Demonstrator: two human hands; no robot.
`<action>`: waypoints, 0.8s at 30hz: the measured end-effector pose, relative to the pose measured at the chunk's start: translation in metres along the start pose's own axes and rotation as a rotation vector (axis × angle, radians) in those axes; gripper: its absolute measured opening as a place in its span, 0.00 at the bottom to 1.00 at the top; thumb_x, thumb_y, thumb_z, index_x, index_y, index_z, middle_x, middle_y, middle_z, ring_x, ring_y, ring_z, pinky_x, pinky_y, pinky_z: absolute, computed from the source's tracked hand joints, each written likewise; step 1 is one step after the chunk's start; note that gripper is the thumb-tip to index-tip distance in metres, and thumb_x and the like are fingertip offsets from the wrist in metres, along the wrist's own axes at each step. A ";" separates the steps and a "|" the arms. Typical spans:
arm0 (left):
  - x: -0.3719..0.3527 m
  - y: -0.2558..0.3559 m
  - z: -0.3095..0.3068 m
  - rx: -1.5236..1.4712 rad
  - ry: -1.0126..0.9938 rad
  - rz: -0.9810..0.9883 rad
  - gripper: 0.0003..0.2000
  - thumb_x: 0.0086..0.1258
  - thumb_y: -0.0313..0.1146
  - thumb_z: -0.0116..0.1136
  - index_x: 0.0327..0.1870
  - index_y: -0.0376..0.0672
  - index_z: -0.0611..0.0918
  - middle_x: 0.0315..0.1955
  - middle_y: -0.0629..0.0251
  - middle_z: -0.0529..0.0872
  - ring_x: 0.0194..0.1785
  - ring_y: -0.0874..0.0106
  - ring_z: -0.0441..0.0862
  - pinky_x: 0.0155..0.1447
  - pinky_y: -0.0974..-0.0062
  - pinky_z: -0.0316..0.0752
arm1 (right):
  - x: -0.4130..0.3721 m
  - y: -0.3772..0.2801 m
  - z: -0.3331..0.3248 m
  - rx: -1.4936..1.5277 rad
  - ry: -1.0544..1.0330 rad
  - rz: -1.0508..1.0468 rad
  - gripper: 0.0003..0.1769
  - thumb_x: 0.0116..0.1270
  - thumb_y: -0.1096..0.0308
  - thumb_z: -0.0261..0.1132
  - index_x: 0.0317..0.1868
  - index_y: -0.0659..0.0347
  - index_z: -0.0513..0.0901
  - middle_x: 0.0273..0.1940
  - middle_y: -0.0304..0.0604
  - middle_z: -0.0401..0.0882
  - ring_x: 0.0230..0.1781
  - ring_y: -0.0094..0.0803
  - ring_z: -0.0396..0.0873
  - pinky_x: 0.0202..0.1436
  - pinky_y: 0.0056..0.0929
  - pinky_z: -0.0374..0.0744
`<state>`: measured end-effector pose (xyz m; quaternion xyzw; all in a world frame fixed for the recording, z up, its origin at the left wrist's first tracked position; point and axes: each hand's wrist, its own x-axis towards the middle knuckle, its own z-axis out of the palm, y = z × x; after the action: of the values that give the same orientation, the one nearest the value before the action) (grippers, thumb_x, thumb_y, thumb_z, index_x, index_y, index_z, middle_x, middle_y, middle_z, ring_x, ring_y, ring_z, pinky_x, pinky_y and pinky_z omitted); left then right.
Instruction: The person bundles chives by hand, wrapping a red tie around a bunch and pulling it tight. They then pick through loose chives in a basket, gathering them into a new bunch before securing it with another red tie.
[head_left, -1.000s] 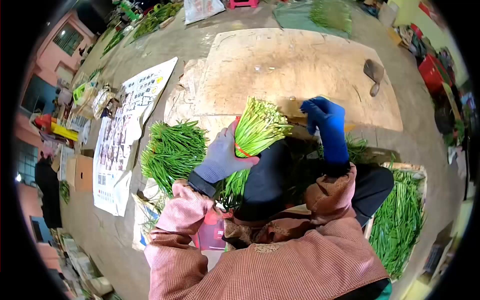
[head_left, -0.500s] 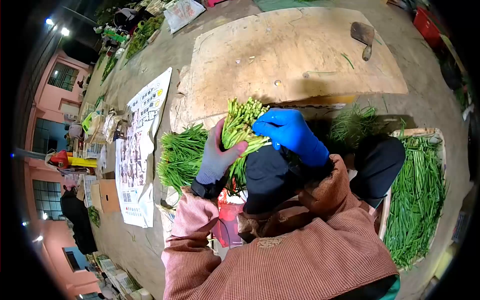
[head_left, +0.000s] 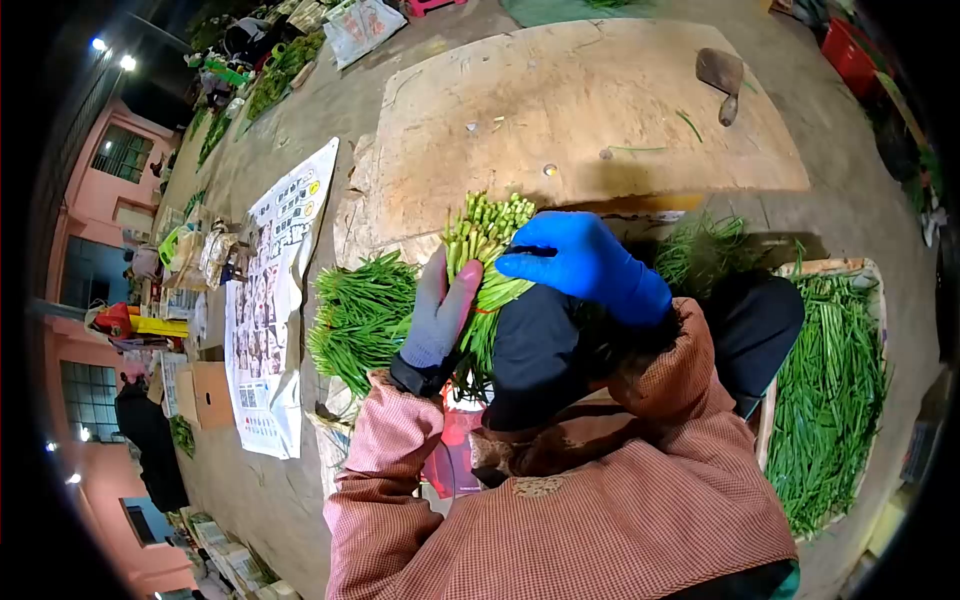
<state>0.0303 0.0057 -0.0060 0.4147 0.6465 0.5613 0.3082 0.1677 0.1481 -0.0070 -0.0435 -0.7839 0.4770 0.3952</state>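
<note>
While our left hand (head_left: pixel 437 312) clamps its fingers round the bunch (head_left: pixel 489 226) beside our knee (head_left: pixel 540 335), our right hand (head_left: pixel 585 262) works at its stems; can't tell if those fingers pinch. Best we grip snugly without crushing.

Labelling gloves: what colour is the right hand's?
Bright blue. The glove on the right hand shows best in the head view.

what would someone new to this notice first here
Probably the bright blue glove on the right hand, at the centre beside the bundle of green stalks in the left hand. Beyond them lies a large pale board, with a broad-bladed tool near its far right corner.
</note>
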 end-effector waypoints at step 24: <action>-0.020 -0.048 -0.052 0.182 0.019 0.043 0.37 0.44 0.37 0.73 0.57 0.39 0.68 0.44 0.61 0.81 0.47 0.73 0.78 0.52 0.75 0.72 | -0.020 0.013 -0.055 -0.070 0.287 0.619 0.15 0.60 0.62 0.63 0.24 0.66 0.79 0.17 0.34 0.72 0.17 0.19 0.68 0.22 0.21 0.66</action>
<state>-0.0140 -0.0377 -0.0455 0.4494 0.6887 0.5107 0.2509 0.2140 0.1851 -0.0161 -0.3596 -0.6859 0.5359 0.3362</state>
